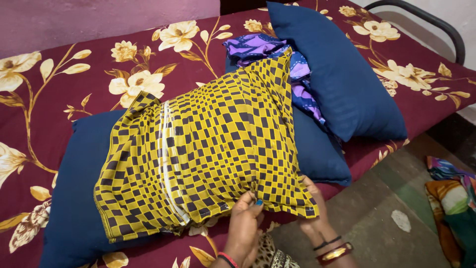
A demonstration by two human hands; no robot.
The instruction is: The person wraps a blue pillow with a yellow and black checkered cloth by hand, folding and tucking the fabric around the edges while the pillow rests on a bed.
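Note:
A yellow and black checked pillow cover (pixel 208 149) lies over a dark blue pillow (pixel 74 198) on the bed. My left hand (pixel 245 223) pinches the cover's near edge from below, fingers tucked under the cloth. My right hand (pixel 313 208), with bangles at the wrist, grips the same edge at its right corner, partly hidden by the fabric. A second blue pillow (pixel 342 74) leans at the upper right. A purple and blue patterned cloth (pixel 263 47) is bunched between the pillows.
The bed carries a maroon sheet with cream flowers (pixel 99 74). A dark metal bed rail (pixel 436 25) curves at the top right. Grey floor (pixel 382 218) lies to the right, with a multicoloured cloth (pixel 453 198) heaped at the right edge.

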